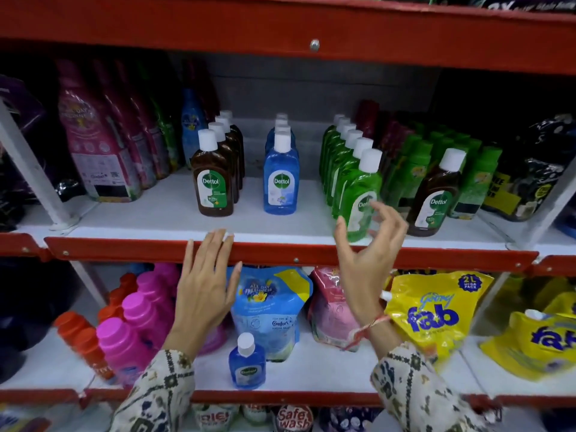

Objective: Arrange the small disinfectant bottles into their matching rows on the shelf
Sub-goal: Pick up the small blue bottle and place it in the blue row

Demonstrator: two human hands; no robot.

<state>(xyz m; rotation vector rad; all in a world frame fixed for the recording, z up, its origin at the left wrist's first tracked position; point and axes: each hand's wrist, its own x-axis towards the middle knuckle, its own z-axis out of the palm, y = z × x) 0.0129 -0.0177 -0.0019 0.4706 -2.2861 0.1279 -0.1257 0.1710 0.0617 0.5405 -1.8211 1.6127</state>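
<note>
On the middle shelf (156, 219) we see three rows of small bottles running front to back: one row (215, 179) at left, a second row (281, 179) in the middle, a third row (358, 182) at right. A stray bottle (436, 194) stands right of the third row, before taller bottles (473, 182). On the lower shelf (327, 369), another small bottle (247, 363) stands before a pouch (271, 307). Our left hand (205, 285) lies on the shelf edge; our right hand (371, 260) is just before the third row.

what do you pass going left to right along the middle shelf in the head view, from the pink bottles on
pink bottles → brown Dettol row → blue Dettol row → green Dettol row → lone brown Dettol bottle → black and yellow packs
</note>
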